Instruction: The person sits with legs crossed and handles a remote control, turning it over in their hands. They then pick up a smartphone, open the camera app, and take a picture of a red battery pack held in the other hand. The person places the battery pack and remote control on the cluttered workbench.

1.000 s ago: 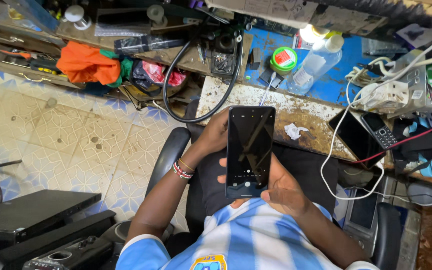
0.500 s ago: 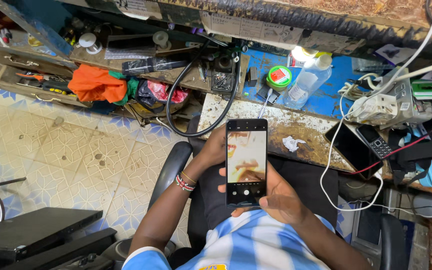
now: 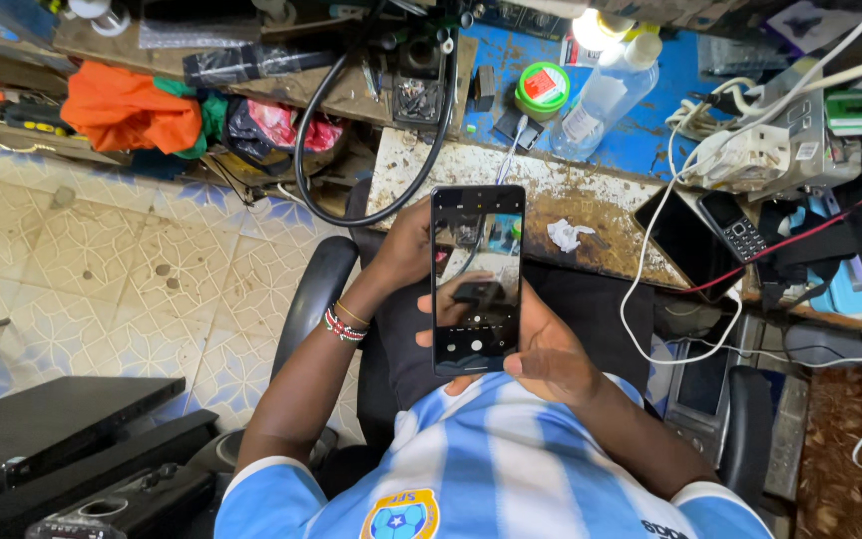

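A black smartphone (image 3: 477, 279) is held upright over my lap, its screen lit with a camera view of the bench. My left hand (image 3: 406, 245) wraps the phone's left edge; a beaded bracelet sits on that wrist. My right hand (image 3: 541, 344) holds the lower right of the phone, with the thumb lying across the screen. I sit in a black chair (image 3: 311, 299) and wear a blue and white striped shirt.
Ahead is a worn workbench (image 3: 601, 215) with a crumpled white paper scrap (image 3: 566, 235), a black phone (image 3: 685, 245), a keypad phone (image 3: 735, 225), a clear bottle (image 3: 606, 95), a green tub (image 3: 543, 88) and white cables. An orange cloth (image 3: 127, 105) and a black hose (image 3: 371, 205) lie at left above the tiled floor (image 3: 102, 279).
The phone's screen went from dark to lit, and now shows a camera view. The head camera has tilted, shifting the bench upward in view. Both hands stay on the phone.
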